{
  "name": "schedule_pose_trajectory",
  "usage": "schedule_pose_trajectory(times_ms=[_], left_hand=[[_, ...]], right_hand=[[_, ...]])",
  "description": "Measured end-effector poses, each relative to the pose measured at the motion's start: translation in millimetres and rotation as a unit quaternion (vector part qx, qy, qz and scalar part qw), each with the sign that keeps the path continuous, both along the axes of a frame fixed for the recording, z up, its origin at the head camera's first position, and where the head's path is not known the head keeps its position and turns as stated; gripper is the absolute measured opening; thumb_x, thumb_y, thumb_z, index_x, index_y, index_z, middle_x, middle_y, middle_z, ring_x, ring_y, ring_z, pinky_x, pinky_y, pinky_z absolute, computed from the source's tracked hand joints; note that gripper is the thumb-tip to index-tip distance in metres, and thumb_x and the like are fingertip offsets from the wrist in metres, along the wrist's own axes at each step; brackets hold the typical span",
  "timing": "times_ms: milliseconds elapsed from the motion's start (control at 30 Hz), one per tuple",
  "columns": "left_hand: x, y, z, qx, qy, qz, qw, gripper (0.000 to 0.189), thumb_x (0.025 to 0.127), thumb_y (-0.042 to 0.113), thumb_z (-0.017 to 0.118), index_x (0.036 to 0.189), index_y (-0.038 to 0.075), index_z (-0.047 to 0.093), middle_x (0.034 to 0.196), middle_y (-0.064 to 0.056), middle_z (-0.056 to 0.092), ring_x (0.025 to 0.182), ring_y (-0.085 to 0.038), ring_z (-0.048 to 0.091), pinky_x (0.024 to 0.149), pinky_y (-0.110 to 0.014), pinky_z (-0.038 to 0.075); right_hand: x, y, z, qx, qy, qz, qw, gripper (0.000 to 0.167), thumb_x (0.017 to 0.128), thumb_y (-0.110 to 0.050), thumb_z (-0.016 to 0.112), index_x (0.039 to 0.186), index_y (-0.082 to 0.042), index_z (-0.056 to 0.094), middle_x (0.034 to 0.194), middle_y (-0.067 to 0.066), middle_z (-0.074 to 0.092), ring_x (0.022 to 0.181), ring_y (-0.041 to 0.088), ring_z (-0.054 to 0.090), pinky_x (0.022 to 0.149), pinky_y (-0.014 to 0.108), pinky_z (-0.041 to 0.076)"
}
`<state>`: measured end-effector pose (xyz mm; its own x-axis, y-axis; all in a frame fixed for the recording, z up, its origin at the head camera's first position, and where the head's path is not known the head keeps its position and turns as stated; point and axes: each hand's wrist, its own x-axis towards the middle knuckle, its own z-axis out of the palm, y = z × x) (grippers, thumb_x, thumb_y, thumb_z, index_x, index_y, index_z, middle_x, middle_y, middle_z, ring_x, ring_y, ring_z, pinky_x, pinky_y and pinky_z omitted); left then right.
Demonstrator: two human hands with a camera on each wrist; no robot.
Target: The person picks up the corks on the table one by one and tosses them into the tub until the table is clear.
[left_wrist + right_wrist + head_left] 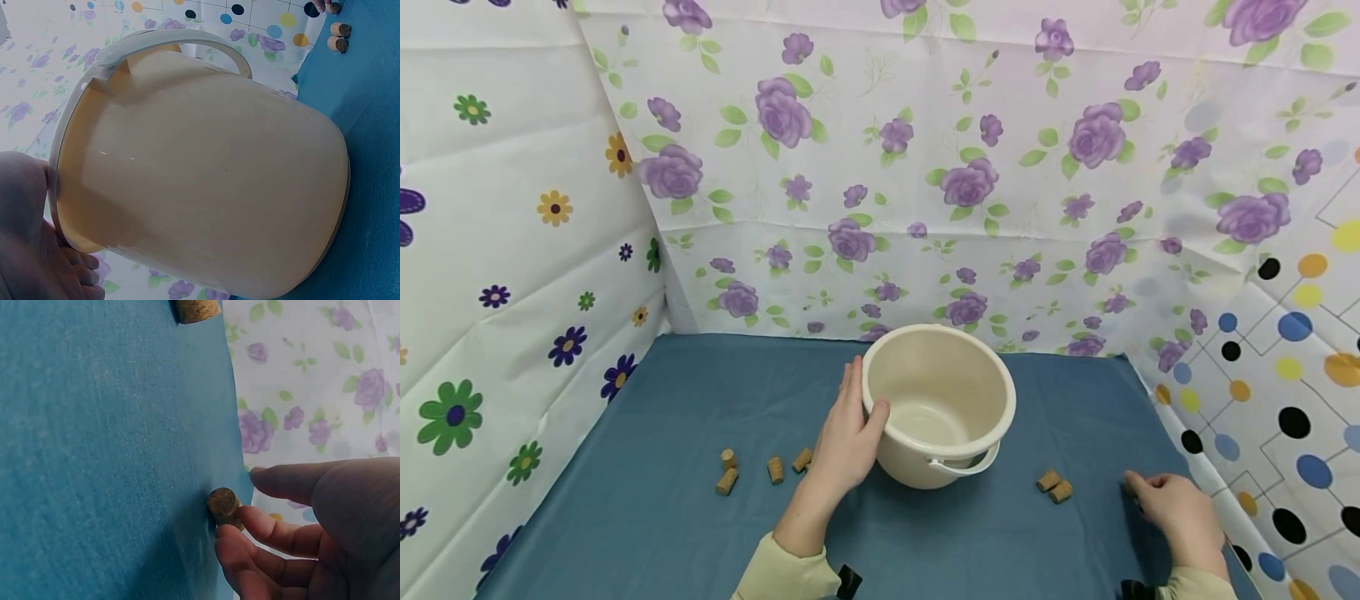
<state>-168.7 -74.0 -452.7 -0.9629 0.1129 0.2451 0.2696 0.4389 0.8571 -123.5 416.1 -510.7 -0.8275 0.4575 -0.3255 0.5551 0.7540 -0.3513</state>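
A cream bucket (925,467) stands on the blue cloth, its mouth tilted toward the head camera. My left hand (848,442) holds its rim at the left, thumb over the edge and fingers along the outside. The left wrist view shows the bucket's side (206,169) close up, with the left hand (37,231) at the rim. At the right, my right hand (1183,512) is down by a cork (224,505). Index and middle fingers touch or nearly touch that cork; the thumb (275,479) stands apart from it.
Two corks (1048,480) lie together between the bucket and the right hand. Several more corks (775,470) are scattered left of the bucket. The bucket's handle (973,468) hangs at its front. Flowered sheets (850,150) rise behind the blue cloth (647,517).
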Motion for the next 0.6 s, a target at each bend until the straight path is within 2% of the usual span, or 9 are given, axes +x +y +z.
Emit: schedule_pose_trajectory(times_ms=[133,267,400,600], left_hand=[[-0.2,-0.1,-0.8,0.001,0.0,-0.002,1.0,0.076,0.113,0.043,0.048,0.174,0.016,0.011,0.178,-0.005,0.011,0.163,-0.021,0.012,0.126,-0.059,0.022],[-0.3,0.0,-1.4,0.001,0.0,-0.003,1.0,0.076,0.113,0.042,0.047,0.174,0.016,0.011,0.178,-0.005,0.01,0.163,-0.021,0.011,0.126,-0.059,0.022],[-0.4,0.0,-1.1,0.002,-0.002,-0.004,1.0,0.076,0.113,0.042,0.047,0.174,0.016,0.01,0.178,-0.005,0.009,0.163,-0.021,0.011,0.126,-0.059,0.021],[0.1,-0.9,-0.9,0.002,-0.004,-0.003,1.0,0.076,0.113,0.043,0.047,0.174,0.017,0.01,0.178,-0.006,0.009,0.163,-0.023,0.012,0.126,-0.06,0.021]], right_hand=[[-2.5,0.5,-0.9,0.001,-0.005,0.004,1.0,0.055,0.105,-0.058,0.056,0.084,-0.009,0.071,0.075,0.009,0.066,0.069,0.027,0.062,0.058,0.04,0.048],[-4.1,0.9,-4.2,0.007,-0.002,-0.004,1.0,0.049,0.104,-0.053,0.058,0.074,-0.014,0.066,0.071,0.008,0.064,0.065,0.025,0.059,0.056,0.038,0.044],[-5.0,2.2,-7.0,0.011,0.004,-0.01,0.9999,0.044,0.103,-0.048,0.061,0.074,-0.015,0.063,0.071,0.007,0.063,0.064,0.025,0.058,0.056,0.038,0.044],[-4.8,2.8,-10.2,0.015,-0.002,-0.015,0.9998,0.05,0.101,-0.056,0.064,0.071,-0.016,0.059,0.068,0.006,0.061,0.065,0.025,0.059,0.058,0.039,0.045]])
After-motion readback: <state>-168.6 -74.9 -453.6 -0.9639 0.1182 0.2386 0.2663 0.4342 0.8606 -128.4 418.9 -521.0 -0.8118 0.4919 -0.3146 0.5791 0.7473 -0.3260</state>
